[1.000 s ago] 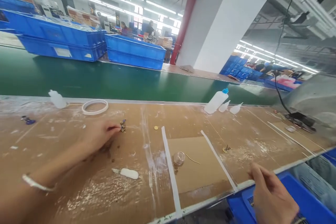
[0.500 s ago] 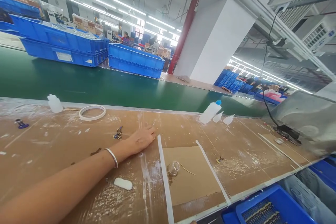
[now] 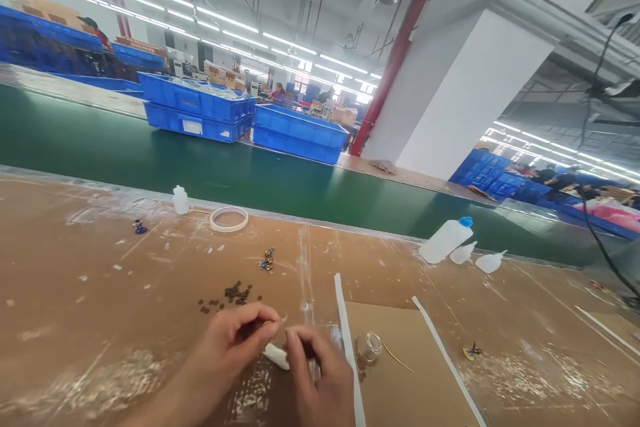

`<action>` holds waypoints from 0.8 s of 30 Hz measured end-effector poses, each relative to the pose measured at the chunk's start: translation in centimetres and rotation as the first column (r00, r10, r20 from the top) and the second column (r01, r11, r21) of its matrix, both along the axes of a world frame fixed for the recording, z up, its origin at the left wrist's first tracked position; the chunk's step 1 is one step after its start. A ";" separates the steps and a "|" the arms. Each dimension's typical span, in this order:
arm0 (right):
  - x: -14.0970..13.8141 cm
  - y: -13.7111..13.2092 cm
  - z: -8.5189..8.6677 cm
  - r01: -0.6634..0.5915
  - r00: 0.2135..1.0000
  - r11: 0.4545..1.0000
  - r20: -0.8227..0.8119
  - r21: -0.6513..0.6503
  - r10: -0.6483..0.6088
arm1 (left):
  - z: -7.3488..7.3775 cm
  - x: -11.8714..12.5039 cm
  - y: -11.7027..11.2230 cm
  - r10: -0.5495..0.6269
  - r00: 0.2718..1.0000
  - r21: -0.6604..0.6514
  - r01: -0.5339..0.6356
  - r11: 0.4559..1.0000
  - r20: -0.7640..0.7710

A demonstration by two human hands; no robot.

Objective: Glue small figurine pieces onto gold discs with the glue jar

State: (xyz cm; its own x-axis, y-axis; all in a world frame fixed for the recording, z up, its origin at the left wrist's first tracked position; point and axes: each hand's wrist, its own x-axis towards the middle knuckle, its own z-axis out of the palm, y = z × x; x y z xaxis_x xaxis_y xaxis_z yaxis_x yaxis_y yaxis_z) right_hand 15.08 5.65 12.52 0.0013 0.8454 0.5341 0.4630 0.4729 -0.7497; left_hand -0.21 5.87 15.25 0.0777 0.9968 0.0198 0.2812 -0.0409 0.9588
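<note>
My left hand [image 3: 237, 340] is closed in a pinch, its thumb and forefinger together on something too small to make out. Close beside it, my right hand [image 3: 320, 373] pinches too, fingertips facing the left ones; what they hold is hidden. Under the fingertips lies a white elongated piece [image 3: 277, 355] on the brown work surface, partly covered by the hands. Just beyond the left hand is a scatter of small dark round pieces [image 3: 237, 293]. Right of my right hand, a small clear cup [image 3: 370, 347] stands on a cardboard sheet [image 3: 400, 327], next to a thin yellowish strip [image 3: 399, 357].
A roll of tape [image 3: 229, 219] and a small white bottle [image 3: 181, 201] sit near the far edge. Small blue-and-gold pieces [image 3: 267, 260] lie mid-table. A blue-capped bottle [image 3: 445, 241] stands beside two small squeeze bottles. Behind runs a green belt [image 3: 280, 190] with blue crates [image 3: 300, 133] beyond.
My left hand has drawn back from its outstretched place on the table and is now pinched. My right hand has come up into view beside it. The camera view has shifted left.
</note>
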 end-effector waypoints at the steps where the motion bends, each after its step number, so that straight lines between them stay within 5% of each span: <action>1: -0.9 1.4 0.4 -0.036 0.998 0.998 0.056 -0.050 0.038 | -0.7 -0.8 -1.3 0.056 0.996 -0.039 -0.053 0.998 0.075; 6: -4.8 9.0 0.5 -0.100 0.964 0.984 0.229 -0.150 0.132 | -4.7 -3.4 -5.3 0.361 0.892 -0.153 -0.331 0.931 0.273; 9: -6.0 11.4 -0.4 -0.112 0.941 0.974 0.295 -0.195 0.167 | -5.7 -4.0 -6.3 0.481 0.812 -0.206 -0.435 0.877 0.332; 17: -5.8 11.3 -1.6 -0.126 0.865 0.950 0.438 -0.287 0.247 | -4.7 -3.3 -6.7 0.526 0.681 -0.268 -0.455 0.849 0.510; 24: -4.5 11.1 -2.4 -0.101 0.858 0.948 0.456 -0.302 0.236 | -4.8 -3.6 -6.7 0.531 0.669 -0.305 -0.434 0.847 0.520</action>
State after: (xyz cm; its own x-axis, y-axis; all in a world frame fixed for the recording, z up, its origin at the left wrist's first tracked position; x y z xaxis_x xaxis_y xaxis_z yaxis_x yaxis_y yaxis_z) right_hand 10.56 16.71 10.14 -0.3533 0.9154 0.1929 0.7271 0.3984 -0.5591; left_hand -3.83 -0.82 10.50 -0.3930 0.8854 -0.2482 -0.3723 0.0936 0.9234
